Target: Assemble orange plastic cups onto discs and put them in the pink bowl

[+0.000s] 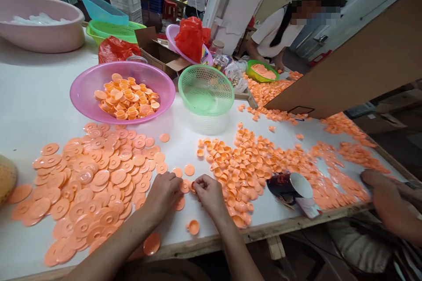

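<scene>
My left hand [169, 191] is closed, its fingertips at the edge of a small orange toy saucer [185, 185] on the white table. Just to the right, my right hand [207, 193] pinches a small orange toy cup [193, 188], partly hidden by the fingers. Left of my hands spreads a heap of flat orange saucers [102, 178]. On the other side lies a pile of little orange cups [245, 162]. One loose cup [193, 227] rests near the table's front edge, below my hands. A pink basin [81, 96] beyond the saucers holds cups joined to saucers.
A green colander [206, 101] stands behind my hands. A dark mug [286, 186] lies tipped on its side at the right. A cardboard sheet [346, 61] leans across the table. One person works behind it; another person's arm [392, 206] reaches in from the right.
</scene>
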The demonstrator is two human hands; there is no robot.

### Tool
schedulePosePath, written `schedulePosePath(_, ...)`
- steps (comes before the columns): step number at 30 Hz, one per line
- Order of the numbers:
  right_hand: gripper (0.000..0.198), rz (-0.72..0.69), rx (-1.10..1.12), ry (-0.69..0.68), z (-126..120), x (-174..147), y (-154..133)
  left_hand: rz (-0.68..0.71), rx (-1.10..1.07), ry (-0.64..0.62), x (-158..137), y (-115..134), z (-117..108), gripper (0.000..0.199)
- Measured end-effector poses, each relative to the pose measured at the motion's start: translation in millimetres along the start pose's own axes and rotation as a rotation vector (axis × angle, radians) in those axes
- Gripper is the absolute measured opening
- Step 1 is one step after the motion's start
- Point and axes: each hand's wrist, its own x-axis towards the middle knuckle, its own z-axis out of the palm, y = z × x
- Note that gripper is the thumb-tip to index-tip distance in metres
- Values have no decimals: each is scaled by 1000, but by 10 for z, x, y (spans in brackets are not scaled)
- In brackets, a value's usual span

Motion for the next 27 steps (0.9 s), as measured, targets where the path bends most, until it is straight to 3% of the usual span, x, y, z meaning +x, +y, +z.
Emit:
schedulePosePath(7,13,-114,-137,-7,150,68,-73,-50,-128,14,-20,10,30,14)
schedulePosePath(12,14,-176,-184,-39,157,63,-87,-224,-505,-69,129,18,-39,20)
schedulePosePath(16,14,-203,-213,-25,152,23,-98,-319,-511,-22,230,71,27,9)
schedulePosePath(23,14,-176,-204,-17,224,30,-80,-275,-553,53,155,68,134,15)
schedulePosePath(27,19,-116,-53,99,334,-63,6,-238,-558,69,97,69,197,15)
